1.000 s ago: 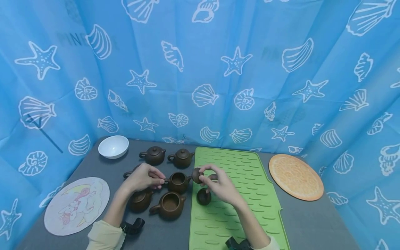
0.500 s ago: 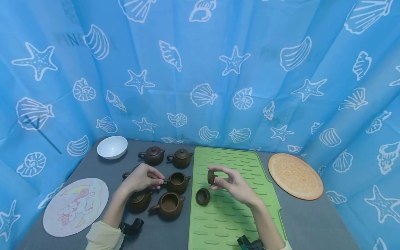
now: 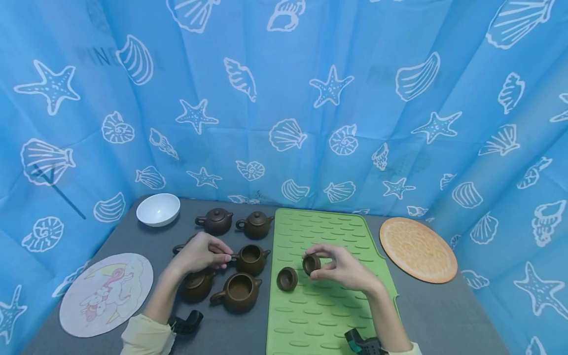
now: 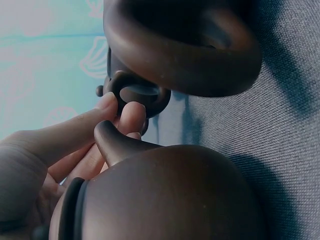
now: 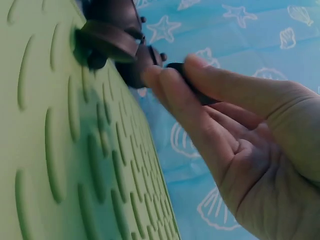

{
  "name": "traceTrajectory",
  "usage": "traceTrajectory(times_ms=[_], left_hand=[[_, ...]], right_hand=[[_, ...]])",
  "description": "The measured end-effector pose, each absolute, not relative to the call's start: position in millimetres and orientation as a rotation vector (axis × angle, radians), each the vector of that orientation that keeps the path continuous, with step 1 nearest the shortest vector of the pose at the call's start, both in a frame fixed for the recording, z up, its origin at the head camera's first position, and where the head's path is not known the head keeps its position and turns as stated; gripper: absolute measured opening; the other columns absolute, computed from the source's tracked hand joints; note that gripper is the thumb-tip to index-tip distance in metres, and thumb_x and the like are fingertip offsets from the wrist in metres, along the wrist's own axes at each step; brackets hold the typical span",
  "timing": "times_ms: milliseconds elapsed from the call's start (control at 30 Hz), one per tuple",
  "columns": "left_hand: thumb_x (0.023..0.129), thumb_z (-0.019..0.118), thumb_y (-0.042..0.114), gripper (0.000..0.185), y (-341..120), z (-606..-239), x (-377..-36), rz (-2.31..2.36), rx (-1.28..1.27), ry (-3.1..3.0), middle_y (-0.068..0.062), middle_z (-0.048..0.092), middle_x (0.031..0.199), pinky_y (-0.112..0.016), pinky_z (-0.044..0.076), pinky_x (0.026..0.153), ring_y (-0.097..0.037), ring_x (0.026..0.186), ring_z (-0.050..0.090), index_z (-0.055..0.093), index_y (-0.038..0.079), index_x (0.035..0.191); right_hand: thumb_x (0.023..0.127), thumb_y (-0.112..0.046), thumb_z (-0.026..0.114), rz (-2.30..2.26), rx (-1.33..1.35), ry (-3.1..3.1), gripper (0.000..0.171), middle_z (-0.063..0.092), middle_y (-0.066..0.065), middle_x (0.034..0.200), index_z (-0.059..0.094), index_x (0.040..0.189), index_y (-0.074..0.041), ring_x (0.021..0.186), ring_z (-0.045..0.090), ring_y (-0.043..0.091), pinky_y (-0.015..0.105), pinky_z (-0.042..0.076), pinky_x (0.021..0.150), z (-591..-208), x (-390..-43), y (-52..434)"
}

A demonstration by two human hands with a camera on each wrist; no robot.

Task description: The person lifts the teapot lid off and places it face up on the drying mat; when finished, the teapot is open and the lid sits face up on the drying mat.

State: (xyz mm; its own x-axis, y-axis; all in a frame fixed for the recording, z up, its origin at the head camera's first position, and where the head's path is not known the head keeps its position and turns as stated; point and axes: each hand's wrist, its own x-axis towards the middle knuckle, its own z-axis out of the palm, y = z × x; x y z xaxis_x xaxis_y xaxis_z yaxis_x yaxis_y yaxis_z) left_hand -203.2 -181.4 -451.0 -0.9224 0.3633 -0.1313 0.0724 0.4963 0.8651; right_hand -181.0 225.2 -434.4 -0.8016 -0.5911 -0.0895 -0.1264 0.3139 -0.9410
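Observation:
My left hand (image 3: 201,254) pinches the handle of a small brown teapot (image 3: 252,269) that stands lidless on the grey table. In the left wrist view, thumb and fingertips meet at the looped handle (image 4: 161,102). Over the green mat, my right hand (image 3: 346,268) holds a round brown teapot lid (image 3: 312,265) by its edge, hollow underside facing the head camera. A dark sliver of this lid (image 5: 192,87) shows between thumb and fingers in the right wrist view. To its left, a second lid (image 3: 287,279) lies upside down on the mat.
Another lidless teapot (image 3: 239,292) stands in front of the held one. Lidded teapots (image 3: 216,222) (image 3: 256,226) (image 3: 196,286) stand around it. The green mat (image 3: 310,320) lies right of them. A white bowl (image 3: 158,209), a round pale mat (image 3: 106,296) and an orange round mat (image 3: 418,250) lie further out.
My right hand has carried the lid rightward, away from the held teapot, and turned it so its underside shows. My left hand keeps its hold on the handle.

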Motion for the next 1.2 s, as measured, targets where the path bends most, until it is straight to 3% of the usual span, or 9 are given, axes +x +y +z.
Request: traceTrajectory(times_ms=[133,300,400,533,667,767,1000,1200], left_hand=[[0.099,0.076,0.006,0.013,-181.3,-450.9,-203.0,1.385,0.358,2.453,-0.015,0.083,0.098,-0.029,0.068,0.076,-0.017,0.083,0.079,0.081,0.002,0.111],[0.099,0.077,0.006,0.013,-180.5,-450.7,-202.6,1.383,0.346,2.455,-0.015,0.083,0.098,-0.029,0.068,0.076,-0.016,0.083,0.079,0.082,0.002,0.11],[0.099,0.077,0.006,0.012,-180.2,-450.3,-202.3,1.381,0.346,2.458,-0.016,0.083,0.098,-0.029,0.068,0.076,-0.016,0.083,0.079,0.082,0.002,0.11],[0.099,0.077,0.006,0.012,-180.5,-449.5,-202.0,1.383,0.347,2.457,-0.016,0.083,0.098,-0.029,0.068,0.076,-0.016,0.083,0.079,0.082,0.002,0.11],[0.099,0.077,0.006,0.012,-180.8,-448.9,-202.2,1.381,0.355,2.46,-0.015,0.083,0.098,-0.029,0.068,0.076,-0.017,0.083,0.079,0.081,0.002,0.11],[0.099,0.076,0.006,0.012,-181.1,-449.2,-202.8,1.379,0.363,2.459,-0.015,0.083,0.098,-0.029,0.068,0.076,-0.017,0.083,0.079,0.082,0.002,0.11],[0.1,0.076,0.007,0.013,-181.8,-448.8,-203.5,1.38,0.378,2.439,-0.015,0.082,0.097,-0.029,0.068,0.076,-0.017,0.083,0.079,0.081,0.001,0.111],[0.102,0.073,0.008,0.013,-181.8,-445.7,-205.4,1.366,0.416,2.428,-0.013,0.081,0.097,-0.029,0.068,0.076,-0.017,0.083,0.078,0.08,0.001,0.112]], right_hand=[[0.097,-0.004,0.078,-1.417,-0.606,2.149,0.056,0.057,0.037,0.151,0.055,0.145,0.013,0.108,0.08,0.042,0.028,0.067,0.088,-440.8,-183.0,229.9],[0.091,-0.002,0.083,-1.327,-0.602,2.186,0.049,0.065,0.033,0.141,0.065,0.136,0.008,0.106,0.078,0.036,0.026,0.066,0.083,-447.3,-185.7,233.4],[0.089,-0.002,0.085,-1.277,-0.61,2.219,0.047,0.068,0.03,0.136,0.067,0.132,0.007,0.097,0.076,0.026,0.025,0.065,0.077,-448.5,-186.1,235.2],[0.088,0.0,0.085,-1.242,-0.627,2.226,0.045,0.068,0.029,0.131,0.068,0.129,0.007,0.072,0.067,0.013,0.023,0.061,0.067,-449.4,-186.0,235.9],[0.086,0.004,0.084,-1.236,-0.615,2.221,0.045,0.066,0.027,0.129,0.069,0.128,0.006,0.061,0.058,0.008,0.021,0.057,0.062,-449.8,-185.3,235.0],[0.085,0.005,0.084,-1.241,-0.61,2.218,0.047,0.064,0.027,0.13,0.068,0.129,0.006,0.062,0.06,0.009,0.021,0.058,0.062,-451.4,-185.1,234.3],[0.084,-0.001,0.089,-1.255,-0.649,2.221,0.053,0.063,0.029,0.132,0.066,0.131,0.006,0.081,0.07,0.015,0.023,0.062,0.069,-456.8,-186.9,231.8],[0.085,-0.005,0.09,-1.231,-0.662,2.251,0.054,0.065,0.027,0.133,0.066,0.132,0.006,0.096,0.068,0.019,0.024,0.063,0.071,-458.1,-188.1,233.1]])
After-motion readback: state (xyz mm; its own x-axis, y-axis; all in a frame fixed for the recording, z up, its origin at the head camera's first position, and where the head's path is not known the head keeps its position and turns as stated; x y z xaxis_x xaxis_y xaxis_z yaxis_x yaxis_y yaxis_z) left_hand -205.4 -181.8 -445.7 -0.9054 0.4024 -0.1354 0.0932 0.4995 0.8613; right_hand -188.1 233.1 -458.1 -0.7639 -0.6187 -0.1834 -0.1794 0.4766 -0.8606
